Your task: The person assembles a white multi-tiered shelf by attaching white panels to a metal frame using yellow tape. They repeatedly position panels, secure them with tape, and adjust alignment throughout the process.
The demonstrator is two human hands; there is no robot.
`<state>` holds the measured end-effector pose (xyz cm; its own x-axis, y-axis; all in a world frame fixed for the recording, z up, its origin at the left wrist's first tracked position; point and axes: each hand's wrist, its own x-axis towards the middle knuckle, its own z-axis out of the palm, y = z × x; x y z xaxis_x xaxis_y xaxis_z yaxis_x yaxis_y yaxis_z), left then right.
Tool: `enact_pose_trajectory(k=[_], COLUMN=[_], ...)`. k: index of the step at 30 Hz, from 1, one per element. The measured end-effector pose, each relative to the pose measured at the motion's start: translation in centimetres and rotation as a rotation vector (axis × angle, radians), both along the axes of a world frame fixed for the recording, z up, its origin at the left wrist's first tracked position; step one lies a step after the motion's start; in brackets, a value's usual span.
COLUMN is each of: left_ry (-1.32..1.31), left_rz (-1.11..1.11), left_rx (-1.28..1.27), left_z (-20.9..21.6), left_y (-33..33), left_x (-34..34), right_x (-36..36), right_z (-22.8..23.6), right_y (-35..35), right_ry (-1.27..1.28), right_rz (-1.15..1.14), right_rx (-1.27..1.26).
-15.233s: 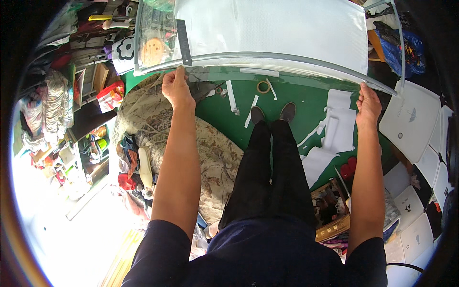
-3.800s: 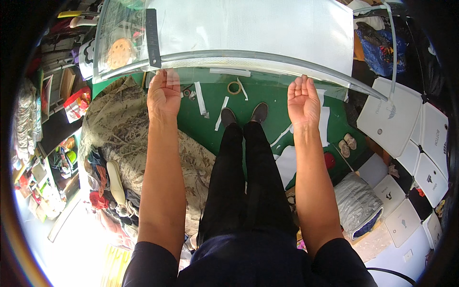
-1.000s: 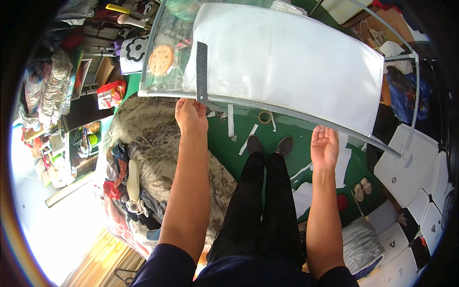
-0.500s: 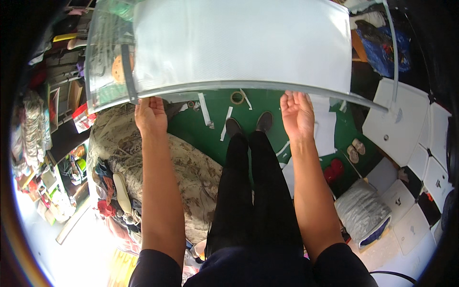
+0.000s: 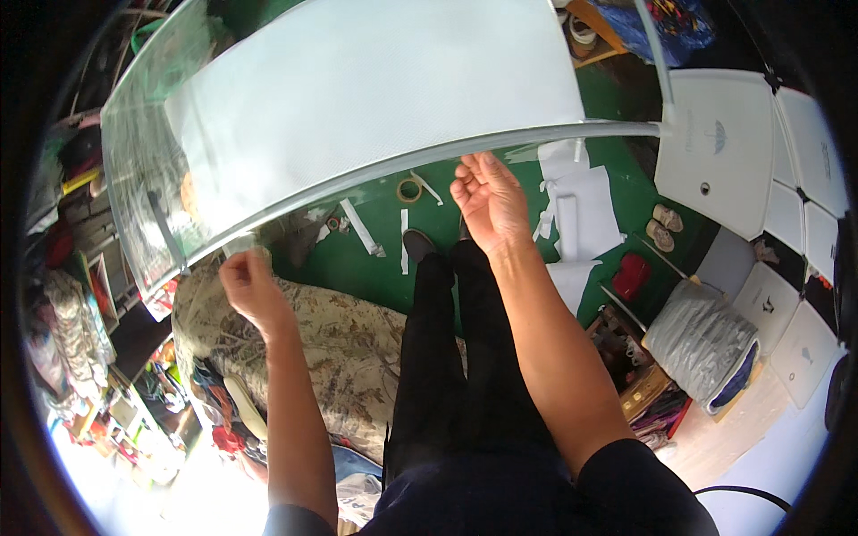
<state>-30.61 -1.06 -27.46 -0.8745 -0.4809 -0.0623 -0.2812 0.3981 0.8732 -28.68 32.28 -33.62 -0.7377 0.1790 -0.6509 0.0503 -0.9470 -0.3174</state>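
Held out in front of me is a large curved clear plastic sheet (image 5: 134, 161) edged by a grey tube (image 5: 357, 174), with a broad white panel (image 5: 384, 80) across it. A short dark strip (image 5: 167, 230) crosses its left end. My left hand (image 5: 255, 288) is closed just beneath the tube's left part, its fingers curled and slightly blurred. Under the middle of the tube, my right hand (image 5: 492, 204) is palm up, fingers folded and thumb pressed in. What either hand pinches, perhaps the thin clear edge, cannot be made out.
White paper pieces (image 5: 590, 214) and a tape roll (image 5: 409, 189) lie on the green floor. A camouflage cloth (image 5: 344, 353) covers a heap at left. Pale sandals (image 5: 663, 228), a grey wrapped bundle (image 5: 702, 344) and white panels (image 5: 715, 152) stand or lie on the right.
The tube and sheet have tilted, left end lower and right end higher in view. My left hand has moved down, my right hand left and slightly up. The view has also shifted.
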Motion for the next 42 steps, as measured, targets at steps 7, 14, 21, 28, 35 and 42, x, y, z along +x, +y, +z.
enact_pose_trajectory(k=[7,14,21,28,35,42], left_ry=[0.394,0.398,0.382,0.434,0.413,0.398], left_rz=[-1.123,-1.402,-1.451,-1.466,-1.472,-1.453], left_rx=[-0.567,-0.988,-1.018,-1.036,-1.033,-1.080], left_z=[6.0,1.1,0.6,0.2,0.5,0.6], left_y=[16.1,22.6,22.8,22.6,22.1,21.7], left_x=[-7.4,-10.9,-10.7,-10.6,-10.2,-9.0], right_x=[0.1,0.4,1.4,2.0,1.3,1.6], right_z=[1.2,1.3,0.3,-0.3,-3.7,-5.5], right_y=[-0.2,-0.1,3.2,5.6,6.3,7.3], right_ry=[-0.020,-0.061,-0.073,-0.051,0.070,0.222], right_rz=[-0.048,-0.049,-0.051,0.000,0.001,0.075], right_rx=[-0.186,-0.107,0.113,0.350,0.368,0.448])
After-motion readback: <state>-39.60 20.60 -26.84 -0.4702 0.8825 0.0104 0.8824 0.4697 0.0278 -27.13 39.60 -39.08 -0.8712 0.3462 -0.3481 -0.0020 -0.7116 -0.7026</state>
